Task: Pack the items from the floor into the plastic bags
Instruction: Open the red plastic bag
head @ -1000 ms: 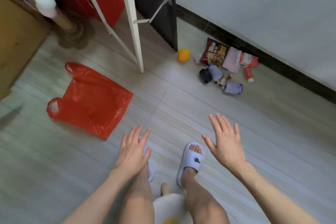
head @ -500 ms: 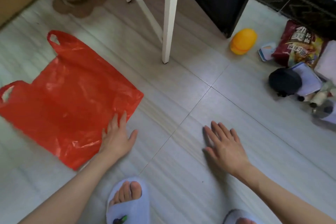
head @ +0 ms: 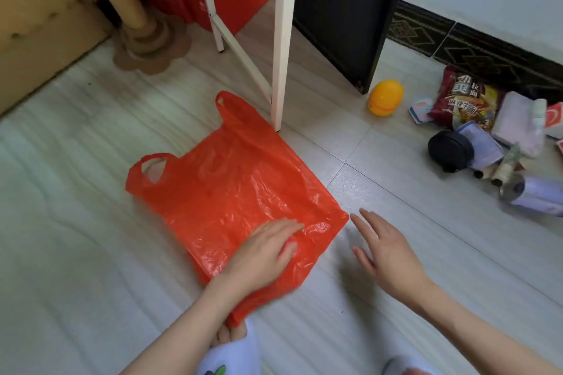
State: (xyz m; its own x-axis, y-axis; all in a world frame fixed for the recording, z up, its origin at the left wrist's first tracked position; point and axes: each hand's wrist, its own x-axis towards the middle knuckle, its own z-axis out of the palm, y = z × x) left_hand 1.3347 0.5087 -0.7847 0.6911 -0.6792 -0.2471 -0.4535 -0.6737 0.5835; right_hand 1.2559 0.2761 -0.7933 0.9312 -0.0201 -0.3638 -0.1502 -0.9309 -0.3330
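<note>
Pale tiled floor fills the room, with a red plastic bag lying flat at its middle, handles pointing away, likely spread so its mouth can be found. By the dark skirting sits the heap to pack: a noodle packet printed in Chinese characters I cannot read surely, and a yellow egg-shaped capsule. Left hand presses the bag, fingers straight; right hand hovers spread, empty.

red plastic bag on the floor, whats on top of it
Only the left hand rests on the red plastic bag, fingers flat near its corner. Anything inside or underneath is hidden by the plastic.
</note>
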